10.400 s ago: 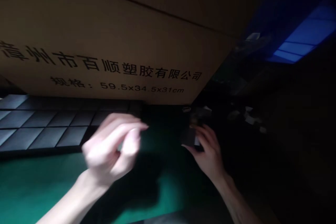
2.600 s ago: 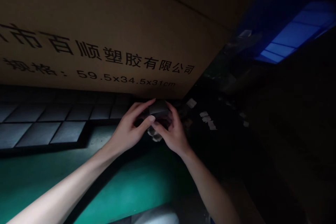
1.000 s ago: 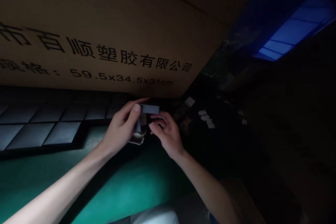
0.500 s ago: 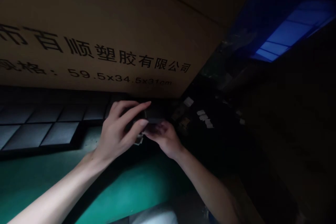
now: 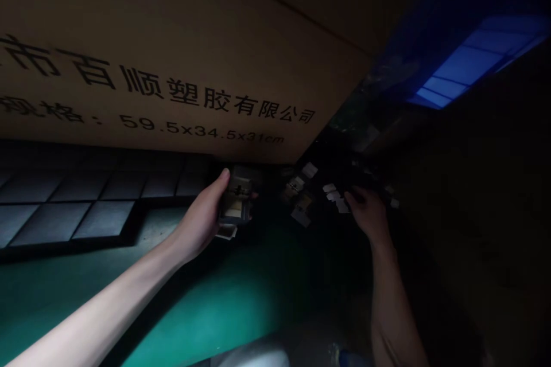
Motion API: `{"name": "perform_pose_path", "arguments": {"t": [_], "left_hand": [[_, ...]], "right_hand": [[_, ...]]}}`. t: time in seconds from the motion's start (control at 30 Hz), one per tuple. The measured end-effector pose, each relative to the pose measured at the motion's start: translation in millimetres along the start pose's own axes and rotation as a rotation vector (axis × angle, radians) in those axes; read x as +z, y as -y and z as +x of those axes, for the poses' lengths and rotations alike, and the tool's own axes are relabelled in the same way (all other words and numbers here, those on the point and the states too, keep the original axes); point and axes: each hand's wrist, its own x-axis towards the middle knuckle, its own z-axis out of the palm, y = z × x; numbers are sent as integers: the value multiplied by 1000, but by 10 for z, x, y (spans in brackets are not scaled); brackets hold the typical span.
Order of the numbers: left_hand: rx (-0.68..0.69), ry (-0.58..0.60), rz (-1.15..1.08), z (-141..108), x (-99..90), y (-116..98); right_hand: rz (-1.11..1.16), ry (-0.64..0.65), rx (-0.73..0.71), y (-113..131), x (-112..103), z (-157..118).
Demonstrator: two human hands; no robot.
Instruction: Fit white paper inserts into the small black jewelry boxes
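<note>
My left hand (image 5: 206,212) is wrapped round a small dark box-like piece (image 5: 236,198) with a pale section and a dark fitting on its face. Below it, partly covered by the hand, is a thin whitish piece (image 5: 227,232). Farther right, my right hand (image 5: 369,212) reaches down with bent fingers, thumb and forefinger apart, beside several small white pieces (image 5: 342,205). Its fingertips are at the edge of the nearest one; whether they touch it is hard to tell in the dark. Small pale and brownish parts (image 5: 301,200) lie between my hands.
A large printed cardboard box (image 5: 193,28) stands behind my hands. Flat dark square cases (image 5: 103,218) lie in rows at the left on the green surface (image 5: 206,309). A blue bin-like shape (image 5: 456,69) is at the upper right. The right side is very dark.
My right hand has left the box-like piece and moved right to the small white pieces. My left hand still holds the box-like piece, now with its face showing.
</note>
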Motion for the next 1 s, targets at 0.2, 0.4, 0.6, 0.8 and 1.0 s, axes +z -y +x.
{"name": "perform_pose_path", "arguments": {"t": [0.2, 0.4, 0.6, 0.8, 1.0], "left_hand": [[-27, -23, 21, -8, 27, -16], [-81, -11, -57, -28, 65, -85], [-46, 53, -62, 0, 44, -10], [57, -23, -74, 41, 15, 24], [122, 45, 49, 26, -5, 55]], "right_hand": [[-39, 263, 97, -267, -18, -163], [169, 176, 75, 92, -119, -357], [508, 146, -476, 1166, 153, -706], [529, 203, -770, 1803, 747, -1014], [621, 130, -630, 1674, 973, -1084]]}}
